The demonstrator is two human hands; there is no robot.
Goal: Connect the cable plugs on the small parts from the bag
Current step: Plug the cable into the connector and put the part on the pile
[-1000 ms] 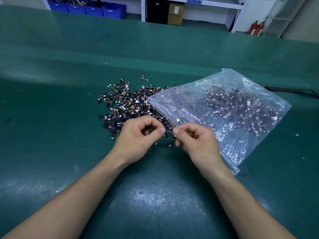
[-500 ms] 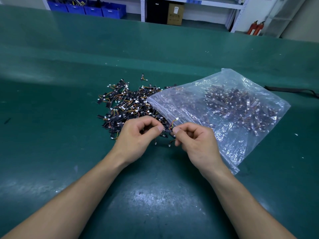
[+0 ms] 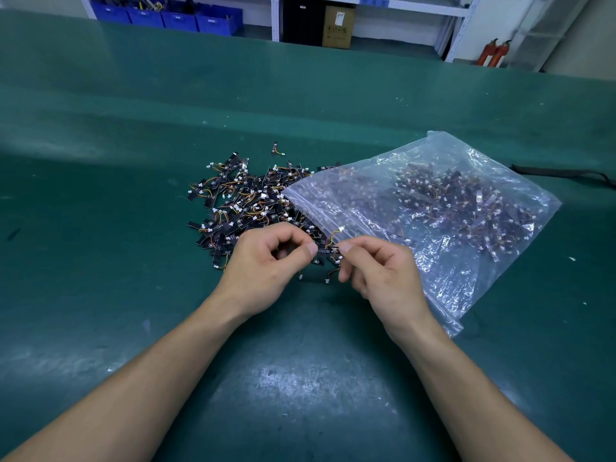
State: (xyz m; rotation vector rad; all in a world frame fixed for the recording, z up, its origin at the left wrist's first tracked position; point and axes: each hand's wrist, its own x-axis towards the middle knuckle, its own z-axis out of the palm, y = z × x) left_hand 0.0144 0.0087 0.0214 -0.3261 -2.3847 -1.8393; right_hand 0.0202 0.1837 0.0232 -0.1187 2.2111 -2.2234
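Note:
A pile of small black parts (image 3: 240, 201) with orange-yellow wires and white plugs lies on the green table, spilling from the mouth of a clear plastic bag (image 3: 433, 208) that holds many more. Just in front of the pile, my left hand (image 3: 266, 265) and my right hand (image 3: 380, 271) pinch the two ends of one small black part (image 3: 328, 250) between thumb and fingers. A wire with a white plug (image 3: 340, 229) loops up from it. Two more white plugs (image 3: 326, 280) dangle under my hands.
The green table (image 3: 100, 228) stretches wide on all sides. One stray part (image 3: 275, 149) lies behind the pile. A black strap (image 3: 563, 173) lies at the far right. Blue bins (image 3: 186, 18) and a cardboard box (image 3: 338, 26) sit on shelving beyond the table.
Both hands stay in nearly the same spot, with the part still pinched between them. They have lifted it slightly toward the bag's mouth.

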